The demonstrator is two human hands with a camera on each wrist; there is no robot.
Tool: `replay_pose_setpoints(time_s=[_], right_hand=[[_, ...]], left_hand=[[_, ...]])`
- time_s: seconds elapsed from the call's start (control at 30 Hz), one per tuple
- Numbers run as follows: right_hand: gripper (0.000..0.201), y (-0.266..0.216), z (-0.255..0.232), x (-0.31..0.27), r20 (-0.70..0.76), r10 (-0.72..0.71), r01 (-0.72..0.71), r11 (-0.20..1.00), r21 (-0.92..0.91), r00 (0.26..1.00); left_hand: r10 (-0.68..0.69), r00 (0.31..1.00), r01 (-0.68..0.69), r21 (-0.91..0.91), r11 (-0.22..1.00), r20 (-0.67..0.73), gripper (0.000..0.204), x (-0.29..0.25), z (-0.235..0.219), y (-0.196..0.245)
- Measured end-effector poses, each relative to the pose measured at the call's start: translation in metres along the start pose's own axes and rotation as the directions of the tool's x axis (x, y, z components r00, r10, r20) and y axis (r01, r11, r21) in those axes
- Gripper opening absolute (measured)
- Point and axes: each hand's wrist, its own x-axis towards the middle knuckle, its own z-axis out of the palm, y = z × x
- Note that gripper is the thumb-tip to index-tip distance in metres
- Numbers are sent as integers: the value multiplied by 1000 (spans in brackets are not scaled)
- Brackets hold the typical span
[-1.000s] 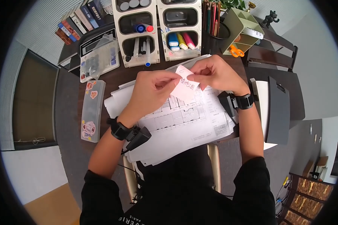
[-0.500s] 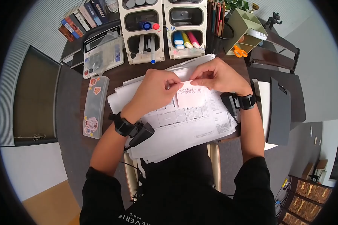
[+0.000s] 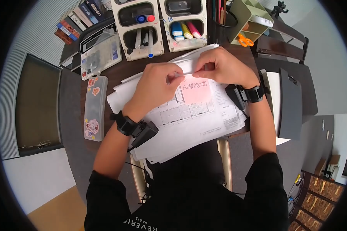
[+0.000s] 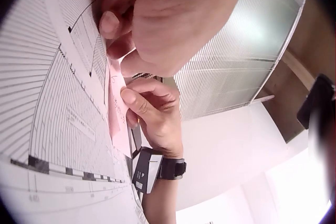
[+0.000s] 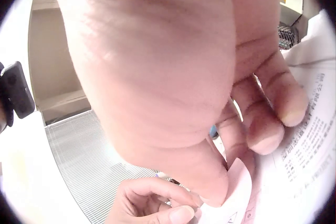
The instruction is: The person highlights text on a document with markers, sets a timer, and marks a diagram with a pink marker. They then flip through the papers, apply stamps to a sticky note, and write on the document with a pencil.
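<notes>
A pink sticky note with handwriting lies over the printed drawings, its top edge between both hands. The left hand pinches its upper left corner with thumb and finger. At the upper right corner the right hand pinches it likewise. The left wrist view shows the pink note beside the drawing sheet, with the right hand at its edge. In the right wrist view a curled corner of the note shows under the right thumb, near the left hand.
Behind the papers stand white organizers with pens and highlighters. A clear case and a stickered box are at the left. Orange scissors sit in a green holder; a dark machine with white paper is at the right.
The note, tilted and raised earlier, has come down over the drawings and hangs straight, writing upright. Both hands have levelled with it and still hold its top edge; the head view has shifted slightly.
</notes>
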Motion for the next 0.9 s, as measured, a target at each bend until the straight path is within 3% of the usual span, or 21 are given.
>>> replay_pose_setpoints(time_s=[0.27,0.33,0.37,0.43,0.57,0.63,0.77,0.9], right_hand=[[14,0,2,0,36,39,-41,999,35,999],[19,2,1,0,-37,80,-84,986,-143,996],[19,4,1,0,-35,84,-88,986,-142,996],[30,6,-3,0,-71,183,-196,935,-295,981],[39,5,-11,-3,-112,313,-332,872,-361,943],[47,8,-10,-4,-165,359,-395,836,-381,919],[50,13,-7,-4,-174,272,-319,870,-376,947],[52,8,-9,-2,-180,365,-407,818,-407,914]], left_hand=[[-21,999,18,69,997,38,8,2,2,-2],[-67,997,63,109,992,28,8,2,3,0],[-69,997,66,106,992,30,8,2,5,-2],[-6,999,0,113,994,48,8,2,5,-5],[116,988,-132,161,978,103,19,-2,1,-2],[173,965,-232,328,916,198,28,-5,1,0],[129,962,-220,404,888,240,30,-7,-1,9],[133,961,-224,404,887,241,24,-5,-11,8]])
